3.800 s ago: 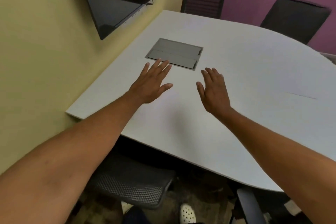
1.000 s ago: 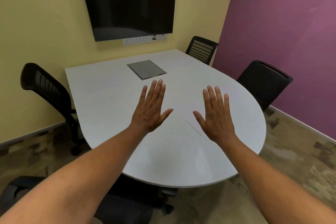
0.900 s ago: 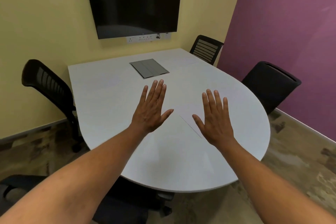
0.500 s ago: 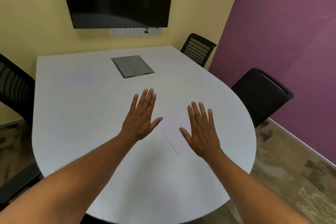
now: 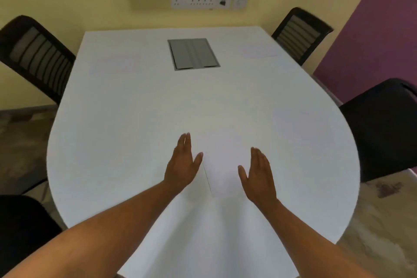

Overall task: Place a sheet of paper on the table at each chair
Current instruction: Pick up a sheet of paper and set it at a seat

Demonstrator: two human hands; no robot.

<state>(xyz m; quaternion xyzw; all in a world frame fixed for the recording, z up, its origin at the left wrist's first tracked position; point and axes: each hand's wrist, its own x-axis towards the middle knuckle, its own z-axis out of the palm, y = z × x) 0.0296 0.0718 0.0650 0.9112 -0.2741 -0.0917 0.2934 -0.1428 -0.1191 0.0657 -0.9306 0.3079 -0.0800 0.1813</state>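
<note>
Both hands hover flat, fingers spread wide, holding nothing: the left hand [image 5: 184, 165] at 9 o'clock of a sheet of paper [image 5: 222, 165], the right hand [image 5: 259, 176] at 3 o'clock. The sheet lies on the tabletop [image 5: 135, 119] near the rounded end, long axis running roughly 12 to 6. White on white, it could easily be brushed askew by a wrist.

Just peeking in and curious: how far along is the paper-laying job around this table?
Faint sheets seem to lie already near the far right chair and the far left chair, though white on white is hard to confirm. Both the left hand and right hand are empty, open beside the near sheet. Whether any chair lacks paper is unclear.
</note>
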